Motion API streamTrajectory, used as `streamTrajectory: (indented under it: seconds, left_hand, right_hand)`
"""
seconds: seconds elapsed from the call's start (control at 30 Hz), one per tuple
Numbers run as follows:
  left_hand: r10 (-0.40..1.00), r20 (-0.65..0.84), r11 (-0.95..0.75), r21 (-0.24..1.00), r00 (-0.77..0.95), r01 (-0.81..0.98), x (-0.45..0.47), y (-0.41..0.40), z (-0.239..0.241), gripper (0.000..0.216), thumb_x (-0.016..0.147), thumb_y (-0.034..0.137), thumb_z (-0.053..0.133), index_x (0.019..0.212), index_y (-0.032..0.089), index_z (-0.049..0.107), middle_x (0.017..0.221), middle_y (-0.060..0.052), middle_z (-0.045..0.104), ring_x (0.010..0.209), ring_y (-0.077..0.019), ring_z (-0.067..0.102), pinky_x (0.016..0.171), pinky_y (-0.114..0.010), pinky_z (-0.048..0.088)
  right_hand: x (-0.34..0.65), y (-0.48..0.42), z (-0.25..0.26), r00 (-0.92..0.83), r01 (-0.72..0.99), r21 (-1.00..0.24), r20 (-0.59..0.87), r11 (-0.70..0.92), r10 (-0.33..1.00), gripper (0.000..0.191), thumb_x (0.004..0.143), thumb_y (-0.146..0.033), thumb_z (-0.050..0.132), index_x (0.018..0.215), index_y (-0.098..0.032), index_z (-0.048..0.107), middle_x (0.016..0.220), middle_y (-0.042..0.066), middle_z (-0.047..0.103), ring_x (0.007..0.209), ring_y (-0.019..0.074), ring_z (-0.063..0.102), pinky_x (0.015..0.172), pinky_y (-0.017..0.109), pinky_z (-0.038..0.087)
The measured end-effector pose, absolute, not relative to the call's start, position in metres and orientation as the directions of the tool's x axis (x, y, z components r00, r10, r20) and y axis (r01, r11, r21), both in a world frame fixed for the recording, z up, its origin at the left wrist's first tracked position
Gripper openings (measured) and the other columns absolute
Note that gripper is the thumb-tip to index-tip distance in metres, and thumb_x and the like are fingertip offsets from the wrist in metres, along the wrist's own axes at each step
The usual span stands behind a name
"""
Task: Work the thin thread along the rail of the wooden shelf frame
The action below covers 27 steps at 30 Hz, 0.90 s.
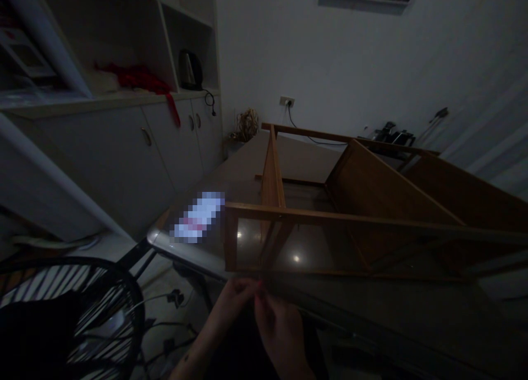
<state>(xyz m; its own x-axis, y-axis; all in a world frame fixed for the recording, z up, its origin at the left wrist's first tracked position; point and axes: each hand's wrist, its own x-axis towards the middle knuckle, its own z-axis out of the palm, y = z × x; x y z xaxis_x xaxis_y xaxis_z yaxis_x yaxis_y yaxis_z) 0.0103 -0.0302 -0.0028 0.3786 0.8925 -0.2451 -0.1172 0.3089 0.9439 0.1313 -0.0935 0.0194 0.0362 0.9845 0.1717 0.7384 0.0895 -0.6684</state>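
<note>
Both of my hands meet at the bottom centre, just below the near lower edge of a wooden shelf frame that lies on a glossy table. My left hand and my right hand have their fingertips pinched together against each other. Whatever is between them is too small and dark to name. The frame has slanted wooden panels and thin rails.
A fan's round wire guard stands at the lower left, with cables on the floor. White cabinets with open shelves, red cloth and a dark kettle line the left wall. A wall socket sits behind.
</note>
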Motion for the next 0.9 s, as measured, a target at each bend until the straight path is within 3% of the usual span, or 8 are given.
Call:
streamTrajectory:
  seconds: [0.23,0.37,0.47,0.7,0.83,0.9]
  left_hand:
    - [0.866,-0.283,0.371,0.916,0.412,-0.152,0.01,-0.033,-0.001,0.038,0.073,0.049,0.066,0.075,0.012,0.074,0.063,-0.003,0.071,0.059,-0.0147,0.059,0.058,-0.021,0.044]
    - [0.874,-0.27,0.362,0.917,0.405,-0.169,0.012,-0.036,0.001,0.038,0.073,0.049,0.066,0.071,0.012,0.074,0.058,-0.002,0.068,0.053,-0.012,0.056,0.055,-0.02,0.043]
    - [0.871,-0.265,0.377,0.901,0.414,-0.216,0.014,-0.037,0.0,0.039,0.075,0.05,0.063,0.073,0.012,0.073,0.053,-0.001,0.065,0.048,-0.0107,0.054,0.051,-0.019,0.041]
    - [0.895,-0.245,0.325,0.931,0.373,-0.168,0.012,-0.03,-0.006,0.032,0.072,0.044,0.069,0.068,0.013,0.073,0.061,-0.001,0.069,0.059,-0.0126,0.058,0.058,-0.019,0.043]
    - [0.92,-0.226,0.274,0.955,0.32,-0.111,0.011,-0.028,-0.011,0.03,0.069,0.041,0.072,0.061,0.013,0.07,0.058,0.0,0.066,0.056,-0.0111,0.054,0.058,-0.02,0.042]
    - [0.921,-0.227,0.273,0.956,0.315,-0.107,0.011,-0.028,-0.012,0.03,0.069,0.042,0.072,0.061,0.013,0.07,0.057,0.0,0.065,0.055,-0.0111,0.053,0.057,-0.02,0.042]
  right_hand:
    - [0.142,-0.104,-0.003,0.051,0.668,-0.721,0.292,0.185,0.955,0.047,0.095,-0.046,0.028,0.103,-0.022,0.068,0.09,0.009,0.071,0.083,0.0204,0.066,0.073,0.029,0.049]
    - [0.133,-0.102,0.004,0.034,0.626,-0.763,0.233,0.161,0.972,0.046,0.097,-0.042,0.029,0.082,-0.021,0.068,0.071,0.002,0.068,0.065,0.0137,0.063,0.061,0.022,0.047]
    - [0.127,-0.095,0.017,0.005,0.552,-0.831,0.084,0.068,0.996,0.048,0.097,-0.038,0.032,0.062,-0.018,0.06,0.058,0.0,0.061,0.055,0.0106,0.058,0.057,0.019,0.043]
    - [0.13,-0.092,0.017,-0.028,0.713,-0.685,0.185,0.149,0.982,0.039,0.095,-0.028,0.033,0.08,-0.017,0.067,0.075,0.006,0.069,0.066,0.0153,0.064,0.066,0.023,0.04]
    - [0.132,-0.093,0.016,-0.032,0.786,-0.598,0.215,0.158,0.976,0.036,0.093,-0.025,0.035,0.079,-0.017,0.067,0.073,0.006,0.069,0.064,0.0165,0.064,0.064,0.024,0.038]
    - [0.133,-0.093,0.019,-0.036,0.774,-0.614,0.201,0.154,0.979,0.035,0.093,-0.025,0.036,0.077,-0.018,0.066,0.074,0.006,0.069,0.065,0.0165,0.063,0.064,0.024,0.038]
